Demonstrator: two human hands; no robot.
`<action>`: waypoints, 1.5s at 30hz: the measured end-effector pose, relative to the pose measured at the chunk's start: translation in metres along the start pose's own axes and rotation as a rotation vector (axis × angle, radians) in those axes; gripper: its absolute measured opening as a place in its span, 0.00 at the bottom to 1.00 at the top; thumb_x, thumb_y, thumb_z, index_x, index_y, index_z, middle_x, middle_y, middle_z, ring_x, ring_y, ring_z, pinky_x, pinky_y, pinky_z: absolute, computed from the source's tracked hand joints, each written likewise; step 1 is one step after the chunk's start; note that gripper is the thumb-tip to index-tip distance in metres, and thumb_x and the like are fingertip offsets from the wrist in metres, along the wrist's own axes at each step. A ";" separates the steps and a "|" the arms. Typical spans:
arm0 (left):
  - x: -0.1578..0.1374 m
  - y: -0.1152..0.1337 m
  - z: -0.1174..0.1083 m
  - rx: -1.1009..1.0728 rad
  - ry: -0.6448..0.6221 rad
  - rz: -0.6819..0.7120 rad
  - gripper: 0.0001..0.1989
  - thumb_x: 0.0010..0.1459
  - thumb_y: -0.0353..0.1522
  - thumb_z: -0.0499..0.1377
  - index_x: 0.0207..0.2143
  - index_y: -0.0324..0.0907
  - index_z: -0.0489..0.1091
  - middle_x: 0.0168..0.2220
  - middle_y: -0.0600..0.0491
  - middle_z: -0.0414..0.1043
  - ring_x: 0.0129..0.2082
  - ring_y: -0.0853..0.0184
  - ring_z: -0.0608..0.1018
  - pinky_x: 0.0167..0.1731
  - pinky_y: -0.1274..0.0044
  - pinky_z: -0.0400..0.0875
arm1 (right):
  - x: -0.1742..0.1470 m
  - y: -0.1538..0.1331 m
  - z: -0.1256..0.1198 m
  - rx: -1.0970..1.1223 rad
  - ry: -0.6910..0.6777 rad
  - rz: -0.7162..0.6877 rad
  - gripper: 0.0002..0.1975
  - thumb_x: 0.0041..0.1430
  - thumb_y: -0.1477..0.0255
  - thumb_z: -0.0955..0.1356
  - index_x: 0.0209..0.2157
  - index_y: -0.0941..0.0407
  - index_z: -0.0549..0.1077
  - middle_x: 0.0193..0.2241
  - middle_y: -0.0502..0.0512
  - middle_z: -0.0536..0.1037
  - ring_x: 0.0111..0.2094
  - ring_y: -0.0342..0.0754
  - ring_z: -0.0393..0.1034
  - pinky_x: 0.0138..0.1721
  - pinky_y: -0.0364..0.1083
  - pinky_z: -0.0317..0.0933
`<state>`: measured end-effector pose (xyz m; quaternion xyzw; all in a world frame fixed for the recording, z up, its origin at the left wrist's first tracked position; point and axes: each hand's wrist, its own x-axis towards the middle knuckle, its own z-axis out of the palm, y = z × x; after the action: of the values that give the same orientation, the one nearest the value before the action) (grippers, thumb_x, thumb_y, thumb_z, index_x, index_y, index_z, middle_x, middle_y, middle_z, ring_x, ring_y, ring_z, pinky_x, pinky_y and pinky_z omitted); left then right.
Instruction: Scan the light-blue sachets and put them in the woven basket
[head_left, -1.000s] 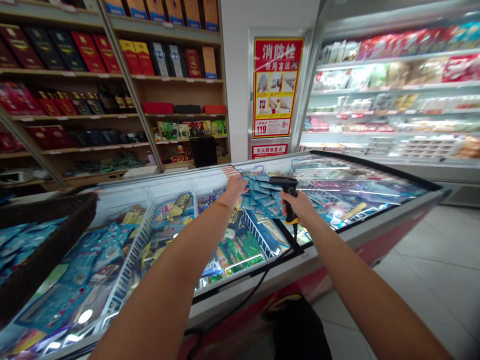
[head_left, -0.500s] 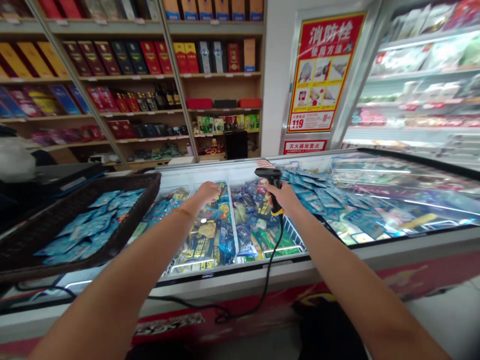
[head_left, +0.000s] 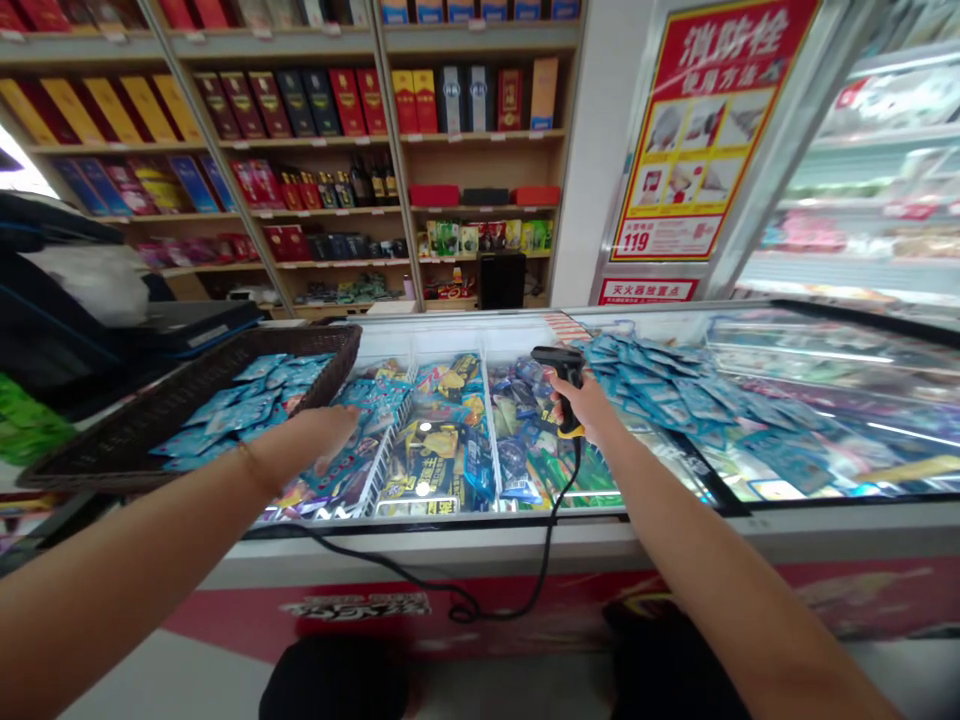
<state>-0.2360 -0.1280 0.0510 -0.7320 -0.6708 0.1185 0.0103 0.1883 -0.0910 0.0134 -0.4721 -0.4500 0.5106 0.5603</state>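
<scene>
Black plastic with a yellow band, the barcode scanner (head_left: 561,385) sits upright in your right hand (head_left: 589,412), fingers wrapped tight around its grip, held over the glass lid of the chest freezer (head_left: 487,540) just left of a loose heap of blue packets (head_left: 660,380). Its black cord (head_left: 517,600) drops over the freezer's front edge and loops low across the red panel.

Your left hand (head_left: 319,440) hovers open, fingers spread and holding nothing, just beside the near corner of the dark wicker basket (head_left: 150,420), which rests tilted on the freezer's left end and carries more of the same blue packets (head_left: 240,405).

Watch that cord: it hangs slack near your knees, and a snag there could jerk the scanner from your hand or drag it across the glass. The basket looks poorly seated on its slope; a nudge from your left hand might slide it or spill packets. The heap on the smooth lid could also slither off if your forearm brushes it.

On the wall, a red and yellow poster (head_left: 701,130) shows Chinese headline characters and the number "119"; a small red sign (head_left: 646,291) below it is also in Chinese. The print on the blue packets is too small to read.
</scene>
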 end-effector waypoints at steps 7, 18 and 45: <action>-0.026 0.009 -0.012 0.129 -0.134 -0.015 0.40 0.27 0.19 0.69 0.49 0.38 0.71 0.40 0.37 0.79 0.42 0.44 0.82 0.43 0.64 0.75 | -0.006 -0.005 -0.002 -0.016 -0.009 -0.036 0.16 0.52 0.67 0.76 0.33 0.56 0.66 0.18 0.45 0.71 0.12 0.41 0.64 0.12 0.41 0.58; -0.023 0.033 -0.053 -0.161 -0.087 0.046 0.20 0.19 0.29 0.74 0.21 0.44 0.74 0.29 0.49 0.76 0.38 0.49 0.80 0.44 0.66 0.72 | -0.013 -0.014 -0.002 -0.051 -0.058 -0.046 0.14 0.54 0.69 0.75 0.34 0.55 0.66 0.18 0.44 0.71 0.12 0.41 0.64 0.13 0.41 0.59; 0.151 0.219 -0.009 -1.988 0.518 -0.154 0.06 0.51 0.26 0.61 0.28 0.41 0.65 0.28 0.55 0.74 0.37 0.67 0.81 0.45 0.71 0.78 | -0.017 -0.017 -0.003 -0.160 -0.096 -0.080 0.13 0.54 0.68 0.73 0.34 0.55 0.67 0.19 0.44 0.72 0.13 0.41 0.65 0.13 0.40 0.59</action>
<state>-0.0089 0.0000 -0.0028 -0.3681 -0.4880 -0.6524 -0.4480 0.1930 -0.1088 0.0297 -0.4719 -0.5343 0.4721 0.5186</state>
